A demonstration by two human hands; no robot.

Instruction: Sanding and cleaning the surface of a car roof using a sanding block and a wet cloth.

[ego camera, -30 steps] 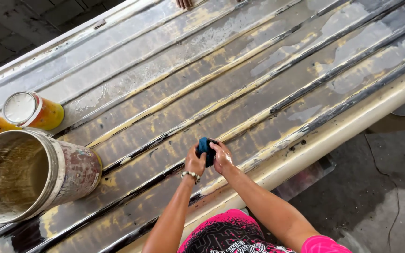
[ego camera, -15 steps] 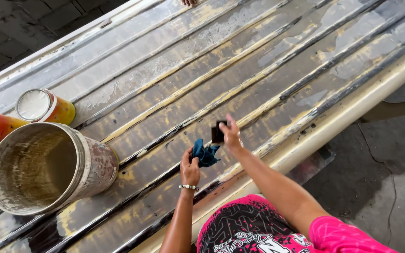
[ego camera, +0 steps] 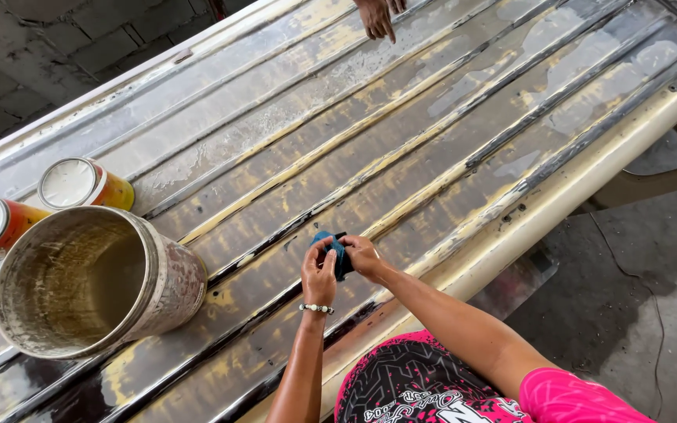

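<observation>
Hands meet near the middle of the ribbed metal panel (ego camera: 432,149). The left hand (ego camera: 320,274) and the right hand (ego camera: 363,255) both pinch a small blue pad (ego camera: 337,252), fingers closed tight on it, just above the wet metal. A big dirty bucket (ego camera: 80,282) sits to the left, with two cans (ego camera: 80,184) behind it. Another person's hand (ego camera: 375,16) rests on the far edge. The metal looks wet and slick, so the pad could slip out, or an elbow could bump the bucket and spill it.
</observation>
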